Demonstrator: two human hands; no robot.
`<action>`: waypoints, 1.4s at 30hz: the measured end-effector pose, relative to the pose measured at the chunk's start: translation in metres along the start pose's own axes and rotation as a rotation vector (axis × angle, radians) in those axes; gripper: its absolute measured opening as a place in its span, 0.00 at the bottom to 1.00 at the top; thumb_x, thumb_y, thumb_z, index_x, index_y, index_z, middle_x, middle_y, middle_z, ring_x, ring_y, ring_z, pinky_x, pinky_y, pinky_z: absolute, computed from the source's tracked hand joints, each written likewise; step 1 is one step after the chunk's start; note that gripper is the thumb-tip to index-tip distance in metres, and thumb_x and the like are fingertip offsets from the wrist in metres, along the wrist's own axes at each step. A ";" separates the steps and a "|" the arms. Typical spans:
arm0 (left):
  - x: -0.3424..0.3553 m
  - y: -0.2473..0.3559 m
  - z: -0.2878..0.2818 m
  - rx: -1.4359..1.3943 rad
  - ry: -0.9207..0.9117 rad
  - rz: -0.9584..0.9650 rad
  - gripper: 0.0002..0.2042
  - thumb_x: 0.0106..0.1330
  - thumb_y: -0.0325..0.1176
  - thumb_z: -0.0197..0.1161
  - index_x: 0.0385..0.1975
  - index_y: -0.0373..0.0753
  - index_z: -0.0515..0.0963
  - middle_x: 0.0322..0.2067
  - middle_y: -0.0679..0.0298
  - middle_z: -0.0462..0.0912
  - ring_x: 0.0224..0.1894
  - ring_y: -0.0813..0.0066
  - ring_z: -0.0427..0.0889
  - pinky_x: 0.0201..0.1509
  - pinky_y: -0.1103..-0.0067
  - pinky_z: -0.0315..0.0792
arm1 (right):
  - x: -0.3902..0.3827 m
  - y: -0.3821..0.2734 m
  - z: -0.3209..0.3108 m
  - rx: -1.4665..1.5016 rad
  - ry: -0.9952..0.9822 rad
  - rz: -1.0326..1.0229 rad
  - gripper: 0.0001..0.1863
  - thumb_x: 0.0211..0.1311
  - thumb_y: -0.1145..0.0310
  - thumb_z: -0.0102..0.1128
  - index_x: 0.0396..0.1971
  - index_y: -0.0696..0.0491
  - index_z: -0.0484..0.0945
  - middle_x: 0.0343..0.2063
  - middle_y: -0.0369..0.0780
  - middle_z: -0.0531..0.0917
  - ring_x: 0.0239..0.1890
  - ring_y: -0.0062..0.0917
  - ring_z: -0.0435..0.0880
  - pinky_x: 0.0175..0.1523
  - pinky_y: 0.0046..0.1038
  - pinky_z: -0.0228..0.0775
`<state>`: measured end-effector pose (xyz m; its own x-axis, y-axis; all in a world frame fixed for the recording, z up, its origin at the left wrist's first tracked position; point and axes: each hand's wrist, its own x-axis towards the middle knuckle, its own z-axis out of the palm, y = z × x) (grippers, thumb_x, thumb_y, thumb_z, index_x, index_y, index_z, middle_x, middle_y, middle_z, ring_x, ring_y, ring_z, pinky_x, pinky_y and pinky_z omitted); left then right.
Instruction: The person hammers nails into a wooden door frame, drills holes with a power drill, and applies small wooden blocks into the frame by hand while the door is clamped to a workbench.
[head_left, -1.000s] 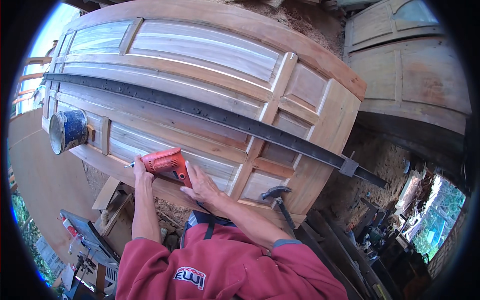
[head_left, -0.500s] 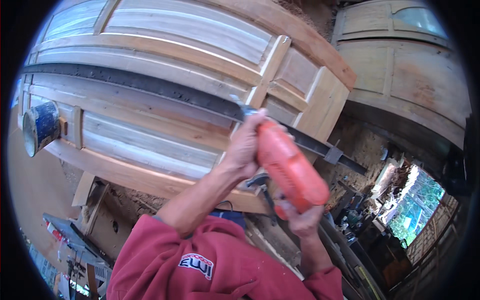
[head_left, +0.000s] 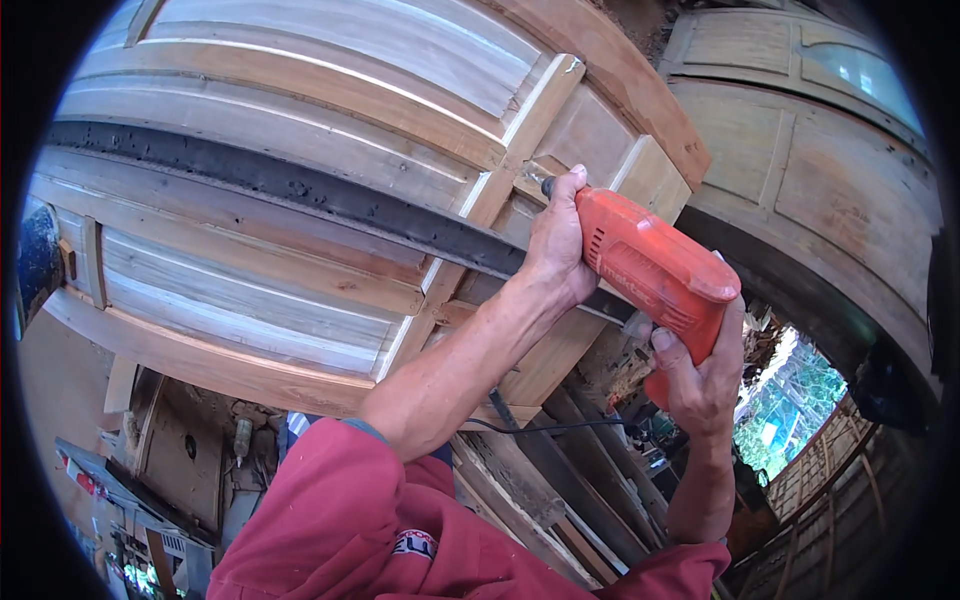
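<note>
Both my hands hold an orange-red power drill (head_left: 655,265) over a panelled wooden door (head_left: 290,375). My left hand (head_left: 560,240) is wrapped round the drill's front end, close behind the chuck. My right hand (head_left: 700,380) grips the rear handle, with the thumb on its near side. The drill's tip (head_left: 535,175) points far left, at the door frame near a joint between rails. Whether it touches the wood I cannot tell. A long dark metal bar (head_left: 300,190) lies across the door and passes under my left forearm.
A blue can (head_left: 38,255) stands at the door's left end. More panelled doors (head_left: 800,150) lie at the far right. Planks (head_left: 590,470) are stacked below the door's near edge, with a black cord (head_left: 550,428) across them. Tools and clutter lie at the lower left.
My hands have carried the drill to the right and farther away, so its tip is now beyond the dark bar. The view has shifted slightly; both hands keep their hold.
</note>
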<state>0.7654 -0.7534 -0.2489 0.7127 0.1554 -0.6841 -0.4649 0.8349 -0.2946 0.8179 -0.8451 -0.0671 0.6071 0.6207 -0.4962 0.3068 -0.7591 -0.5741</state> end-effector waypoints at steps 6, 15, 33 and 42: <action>0.015 0.007 -0.003 -0.039 0.065 -0.058 0.18 0.71 0.50 0.58 0.38 0.38 0.74 0.32 0.60 0.80 0.34 0.67 0.82 0.43 0.65 0.80 | 0.017 0.003 0.000 -0.041 -0.017 -0.011 0.40 0.61 0.74 0.64 0.71 0.62 0.56 0.59 0.51 0.76 0.59 0.37 0.79 0.65 0.36 0.67; 0.022 0.008 -0.010 -0.058 0.048 -0.072 0.20 0.73 0.53 0.53 0.36 0.39 0.74 0.33 0.58 0.81 0.36 0.63 0.83 0.47 0.62 0.80 | 0.025 0.004 0.006 -0.040 -0.034 0.033 0.38 0.61 0.74 0.65 0.69 0.63 0.57 0.59 0.50 0.74 0.59 0.36 0.78 0.64 0.35 0.68; 0.026 0.013 -0.017 -0.103 0.045 -0.079 0.22 0.74 0.55 0.52 0.35 0.38 0.76 0.33 0.56 0.84 0.36 0.62 0.85 0.48 0.63 0.81 | 0.033 -0.017 0.009 -0.171 -0.092 0.070 0.39 0.62 0.74 0.64 0.70 0.63 0.55 0.60 0.51 0.74 0.60 0.38 0.77 0.65 0.36 0.67; 0.027 0.016 -0.020 -0.182 -0.003 -0.050 0.21 0.72 0.54 0.55 0.34 0.39 0.76 0.32 0.55 0.84 0.36 0.61 0.85 0.47 0.62 0.81 | 0.040 -0.031 0.014 -0.283 -0.137 0.015 0.39 0.60 0.77 0.63 0.69 0.62 0.56 0.58 0.51 0.76 0.58 0.39 0.80 0.63 0.37 0.70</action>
<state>0.7664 -0.7469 -0.2856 0.7384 0.1181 -0.6639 -0.5161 0.7326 -0.4438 0.8222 -0.7943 -0.0779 0.5147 0.6154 -0.5969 0.5026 -0.7806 -0.3715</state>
